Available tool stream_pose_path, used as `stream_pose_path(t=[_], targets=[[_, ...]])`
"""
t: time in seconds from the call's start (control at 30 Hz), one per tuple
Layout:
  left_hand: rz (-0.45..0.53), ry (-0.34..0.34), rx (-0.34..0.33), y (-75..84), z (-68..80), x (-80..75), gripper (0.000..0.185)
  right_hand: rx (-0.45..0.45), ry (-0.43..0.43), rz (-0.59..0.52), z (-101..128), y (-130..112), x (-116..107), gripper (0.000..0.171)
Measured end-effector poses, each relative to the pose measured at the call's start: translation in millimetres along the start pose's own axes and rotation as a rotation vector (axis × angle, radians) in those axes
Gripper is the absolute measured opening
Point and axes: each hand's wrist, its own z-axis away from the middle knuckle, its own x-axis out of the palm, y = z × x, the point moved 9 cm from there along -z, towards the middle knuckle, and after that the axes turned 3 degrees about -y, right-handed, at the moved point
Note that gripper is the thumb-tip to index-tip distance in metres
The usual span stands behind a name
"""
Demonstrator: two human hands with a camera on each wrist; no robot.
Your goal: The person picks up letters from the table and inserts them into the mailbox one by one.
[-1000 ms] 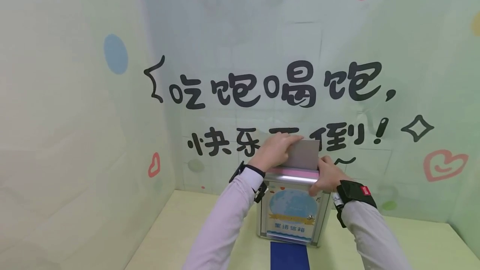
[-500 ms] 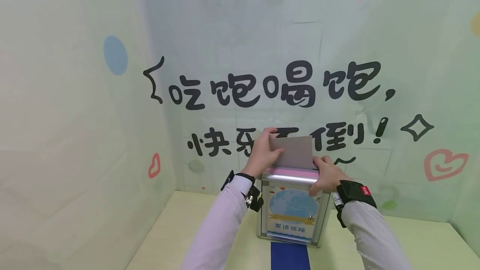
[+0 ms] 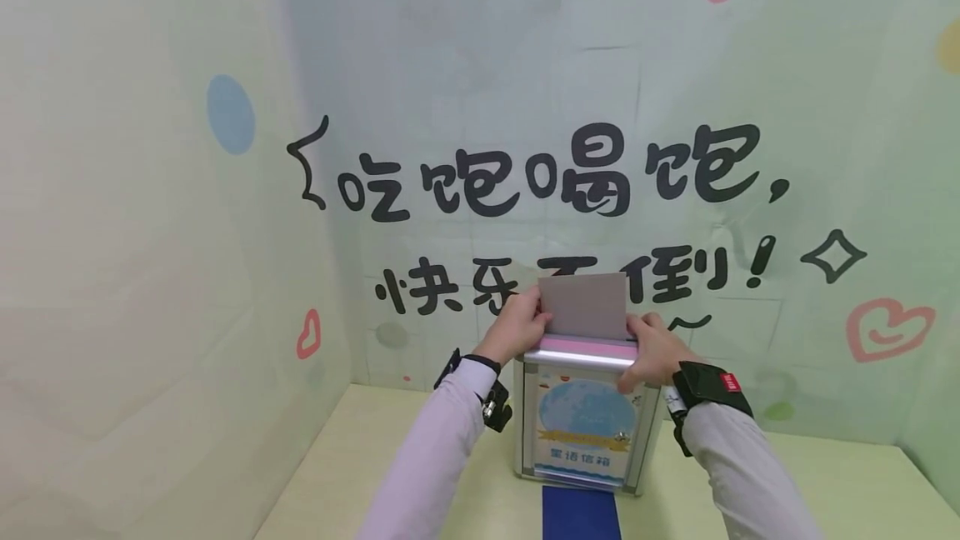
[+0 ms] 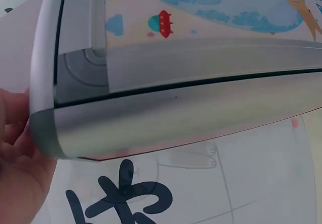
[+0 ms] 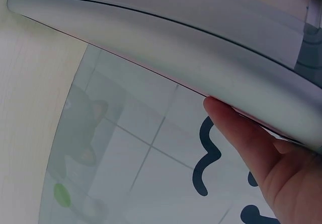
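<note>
A box with a silver metal frame and a blue illustrated front (image 3: 588,415) stands upright on the table. A plain grey card (image 3: 582,305) rises from its top, behind a pink strip (image 3: 588,347). My left hand (image 3: 513,327) pinches the card's left edge, thumb in front and a fingertip just showing behind its top. In the left wrist view, fingers (image 4: 15,128) of that hand lie beside the frame's rounded grey corner (image 4: 45,133). My right hand (image 3: 660,352) grips the box's upper right corner, thumb over the front. In the right wrist view one finger (image 5: 236,133) meets the rounded top edge.
A dark blue flat piece (image 3: 581,515) lies on the pale table (image 3: 750,473) in front of the box. Behind stands a light wall (image 3: 465,57) with large black lettering; a second wall (image 3: 150,273) runs along the left.
The grey card has shifted slightly left along the box top. My left hand has slid from the card's top down to its left edge. The right hand has kept its place.
</note>
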Motion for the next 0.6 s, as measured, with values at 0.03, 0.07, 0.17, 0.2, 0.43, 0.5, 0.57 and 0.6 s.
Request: stream_pose_path(t=[0.03,0.07,0.17,0.2,0.43,0.5,0.57,0.6], targets=[[-0.014,0.005,0.009,2.4,-0.5,-0.6,0.014,0.003,0.0,-0.005,0,1,0,0.095],[-0.027,0.012,0.02,5.1,-1.6,-1.6,0.011,0.004,-0.001,-0.009,0,2,1,0.094],[-0.076,0.034,0.056,16.9,-4.9,-9.3,0.006,0.011,-0.006,-0.026,0,3,2,0.092],[-0.088,0.047,0.072,21.8,-6.6,-13.9,0.006,0.013,-0.009,-0.03,0,3,3,0.092],[-0.052,0.18,0.19,57.6,-19.0,-57.9,0.011,0.001,-0.006,-0.036,-1,3,2,0.093],[-0.031,0.21,0.203,63.1,-20.1,-67.6,0.011,-0.007,-0.003,-0.037,-2,4,2,0.094],[-0.016,0.225,0.201,65.3,-20.9,-73.1,0.012,-0.017,-0.002,-0.038,-2,5,2,0.094],[-0.011,0.226,0.2,65.7,-21.4,-74.2,0.012,-0.019,-0.001,-0.036,-2,5,1,0.094]])
